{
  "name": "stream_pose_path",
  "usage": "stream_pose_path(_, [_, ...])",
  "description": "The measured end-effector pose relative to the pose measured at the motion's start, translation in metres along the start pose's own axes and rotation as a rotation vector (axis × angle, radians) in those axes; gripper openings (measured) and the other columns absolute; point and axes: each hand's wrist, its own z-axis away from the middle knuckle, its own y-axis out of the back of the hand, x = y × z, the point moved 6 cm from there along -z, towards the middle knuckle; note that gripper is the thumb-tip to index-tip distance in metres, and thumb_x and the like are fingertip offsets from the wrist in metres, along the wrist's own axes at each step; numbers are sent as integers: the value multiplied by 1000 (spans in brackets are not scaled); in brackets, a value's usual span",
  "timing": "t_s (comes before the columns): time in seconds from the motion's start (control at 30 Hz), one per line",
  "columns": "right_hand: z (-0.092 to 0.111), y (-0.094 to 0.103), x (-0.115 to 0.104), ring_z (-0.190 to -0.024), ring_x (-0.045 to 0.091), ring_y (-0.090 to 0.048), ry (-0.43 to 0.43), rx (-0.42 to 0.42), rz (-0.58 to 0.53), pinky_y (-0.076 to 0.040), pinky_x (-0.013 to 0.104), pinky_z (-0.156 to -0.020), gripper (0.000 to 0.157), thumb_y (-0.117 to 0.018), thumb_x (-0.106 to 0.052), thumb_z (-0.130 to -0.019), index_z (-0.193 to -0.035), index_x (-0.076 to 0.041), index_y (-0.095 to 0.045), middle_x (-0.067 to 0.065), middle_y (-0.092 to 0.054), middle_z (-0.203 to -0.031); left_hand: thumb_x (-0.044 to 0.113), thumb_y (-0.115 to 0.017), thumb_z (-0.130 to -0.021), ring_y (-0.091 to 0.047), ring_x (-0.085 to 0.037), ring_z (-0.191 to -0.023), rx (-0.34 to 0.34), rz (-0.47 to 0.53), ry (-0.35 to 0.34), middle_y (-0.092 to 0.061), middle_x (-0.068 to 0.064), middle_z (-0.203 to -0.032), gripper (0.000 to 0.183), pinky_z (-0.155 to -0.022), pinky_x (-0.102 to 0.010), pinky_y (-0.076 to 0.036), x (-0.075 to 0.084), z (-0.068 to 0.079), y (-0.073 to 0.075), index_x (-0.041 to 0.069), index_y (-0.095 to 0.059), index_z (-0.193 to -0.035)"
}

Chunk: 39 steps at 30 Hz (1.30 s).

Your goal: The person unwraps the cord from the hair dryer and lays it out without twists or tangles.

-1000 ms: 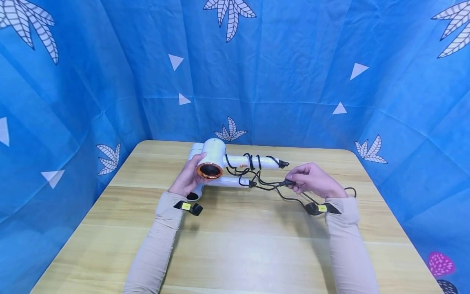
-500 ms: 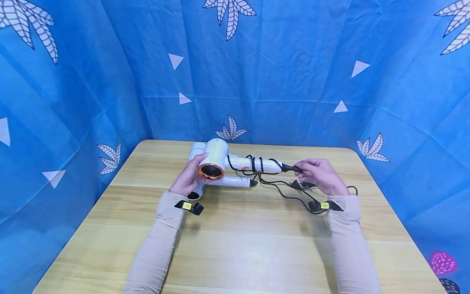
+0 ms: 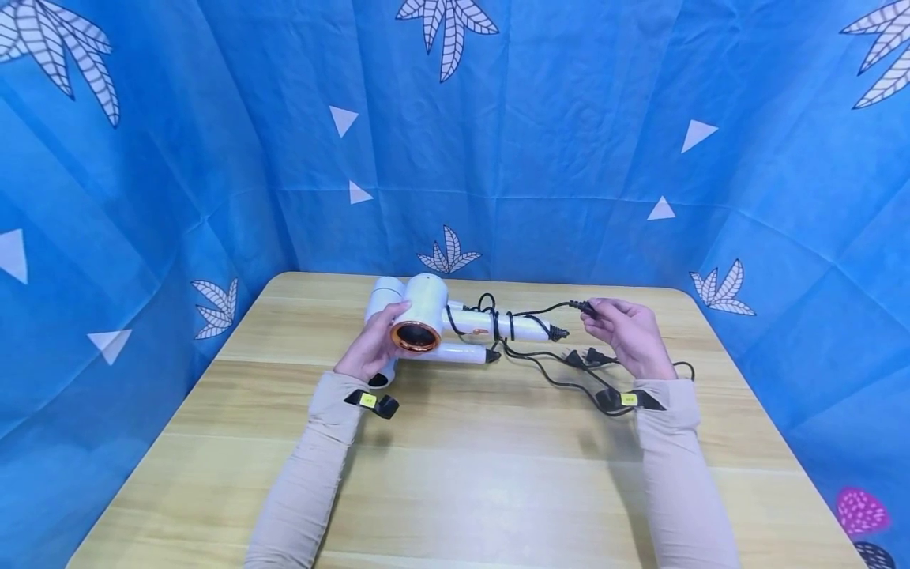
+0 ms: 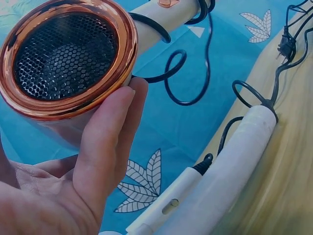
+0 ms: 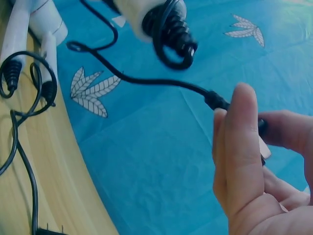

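Note:
My left hand [image 3: 373, 340] grips a white hair dryer [image 3: 429, 294] by its barrel, its copper-rimmed mesh end [image 4: 68, 56] turned towards me. The dryer's handle [image 3: 469, 320] points right, with a black cord [image 4: 193, 17] wound round it. At the right, my right hand [image 3: 629, 336] pinches the cord's black plug [image 3: 584, 307] between thumb and fingers. A stretch of cord [image 5: 161, 82] runs from the plug back towards the handle. The plug's prong end is mostly hidden by the fingers in the right wrist view.
More white hair dryers lie on the wooden table [image 3: 455, 474] behind and below the held one; one handle [image 3: 455, 353] points right. Their black cords [image 3: 547, 371] and two plugs [image 3: 600, 358] lie near my right wrist. A blue patterned curtain [image 3: 569, 158] surrounds the table.
My right hand has risen and moved slightly right with the plug, which now stands apart from the other cords and the handle's end. The held dryer has shifted slightly right.

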Motion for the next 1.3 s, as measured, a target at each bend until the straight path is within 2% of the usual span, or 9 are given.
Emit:
stream_pose_path(0.33, [2, -3, -10, -75, 13, -76, 126, 115, -181, -64, 22, -76, 4, -68, -4, -98, -99, -2, -71, 8, -78, -90, 39, -50, -103, -75, -14, -85, 22, -54, 21, -68, -3, -105, 58, -74, -33, -66, -7, -5, 0, -3, -43, -141])
stream_pose_path(0.5, [9, -9, -21, -73, 15, -76, 215, 115, -262, -65, 22, -74, 5, -70, -4, -97, -98, -1, -73, 10, -77, -89, 38, -50, -103, -73, -15, -89, 19, -74, 27, -66, -3, -109, 58, -78, -36, -66, -8, -5, 0, -3, -43, -144])
stream_pose_path(0.73, [24, -25, -41, -71, 16, -75, 344, 53, -329, -65, 22, -71, 9, -67, -4, -99, -99, 2, -73, 14, -77, -88, 38, -51, -102, -73, -15, -89, 40, -97, 24, -66, -3, -108, 58, -77, -35, -66, -8, -6, 1, -3, -44, -143])
stream_pose_path(0.9, [33, -34, -49, -70, 15, -74, 367, 4, -316, -64, 20, -67, 11, -64, -5, -101, -101, 2, -73, 14, -76, -89, 35, -51, -104, -74, -14, -85, 59, -72, 18, -69, -2, -103, 57, -75, -34, -66, -9, -7, 5, -5, -43, -143])
stream_pose_path(1.03, [38, -37, -53, -68, 14, -72, 366, -38, -314, -63, 19, -64, 14, -60, -5, -103, -102, 1, -72, 14, -75, -87, 36, -51, -104, -74, -14, -86, 81, -63, 25, -67, -4, -107, 60, -77, -34, -66, -9, -8, 8, -6, -39, -146])
stream_pose_path(1.17, [43, -41, -57, -68, 15, -71, 377, -108, -339, -61, 18, -61, 19, -54, -2, -105, -102, 3, -72, 15, -75, -84, 36, -52, -104, -74, -15, -88, 91, -44, 24, -65, -7, -110, 61, -78, -37, -67, -8, -8, 8, -7, -38, -145])
stream_pose_path(1.3, [50, -46, -63, -68, 13, -71, 394, -196, -330, -59, 16, -60, 24, -49, 0, -107, -102, 4, -72, 14, -76, -83, 37, -52, -104, -74, -15, -86, 102, -24, 19, -65, -6, -109, 60, -73, -34, -67, -7, -8, 9, -6, -39, -144])
